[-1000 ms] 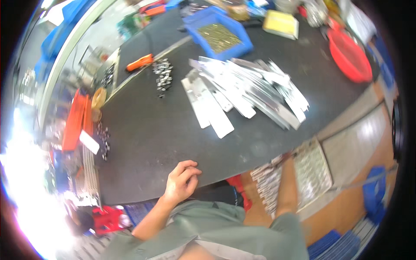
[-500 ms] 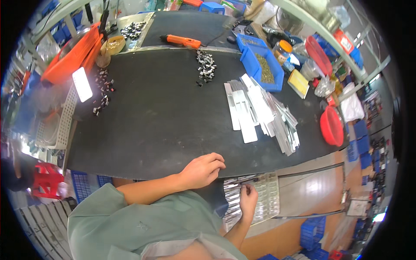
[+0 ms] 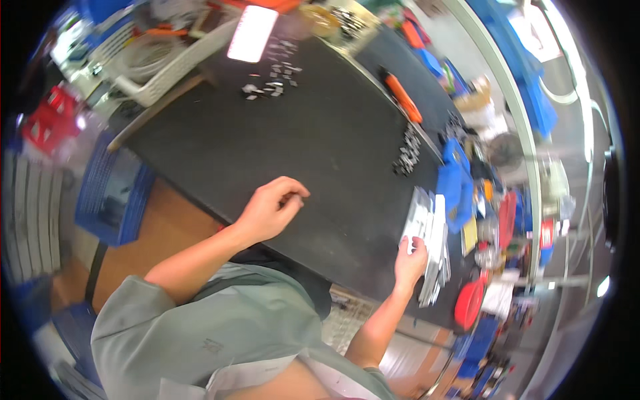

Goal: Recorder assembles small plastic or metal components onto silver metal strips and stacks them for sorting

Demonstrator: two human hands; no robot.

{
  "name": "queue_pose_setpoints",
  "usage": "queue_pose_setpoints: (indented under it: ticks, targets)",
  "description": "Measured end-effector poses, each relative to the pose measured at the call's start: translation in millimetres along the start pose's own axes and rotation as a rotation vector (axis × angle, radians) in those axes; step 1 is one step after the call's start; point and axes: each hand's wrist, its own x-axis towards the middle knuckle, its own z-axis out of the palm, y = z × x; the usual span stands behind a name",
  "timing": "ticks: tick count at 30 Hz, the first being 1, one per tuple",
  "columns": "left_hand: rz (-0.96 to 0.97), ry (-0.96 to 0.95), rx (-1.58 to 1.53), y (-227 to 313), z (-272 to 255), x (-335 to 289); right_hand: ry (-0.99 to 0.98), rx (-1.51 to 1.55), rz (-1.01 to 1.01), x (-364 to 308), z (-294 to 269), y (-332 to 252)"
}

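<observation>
My right hand (image 3: 411,264) reaches to the near side of a pile of flat silvery metal strips (image 3: 437,243). Its thumb and fingers close on a pale strip (image 3: 419,223) at the left of that pile. Over the black tabletop, my left hand (image 3: 270,208) hovers with curled fingers, the thumb close to the fingertips. A dark spot shows between them, too small and blurred to name. Small black and white parts (image 3: 408,152) lie in a heap beyond the strips, and others (image 3: 275,83) are scattered at the far left.
An orange power screwdriver (image 3: 403,99) lies at the back of the black table (image 3: 320,167). Blue bins (image 3: 455,190) and a red bowl (image 3: 471,303) stand at the right. A lit phone (image 3: 253,33) and a white basket (image 3: 157,87) are at the left.
The view has swung round, so the table appears turned. My right hand has gone from the tray of parts below the table edge up to the metal strips. My left hand is further over the tabletop.
</observation>
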Motion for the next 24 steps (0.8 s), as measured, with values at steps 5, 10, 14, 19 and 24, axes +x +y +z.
queue_pose_setpoints:
  ticks: [5,10,14,19,24]
  targets:
    - [0.038,0.049,0.141,0.8,5.7,-0.2,-0.072,-0.379,0.033,66.0,46.3,-3.6]
    - [-0.003,-0.001,0.198,5.0,4.4,-6.1,-0.037,-0.473,0.052,66.4,72.4,-1.9]
    - [0.042,-0.006,0.268,4.7,9.5,-3.7,-0.014,-0.403,0.124,70.1,77.9,3.3]
    - [-0.003,-0.035,0.257,4.0,8.9,2.6,0.025,-0.200,0.008,55.2,59.7,11.3]
    - [0.009,-0.006,0.322,9.5,13.1,9.7,-0.180,0.154,-0.036,47.0,40.7,-41.2]
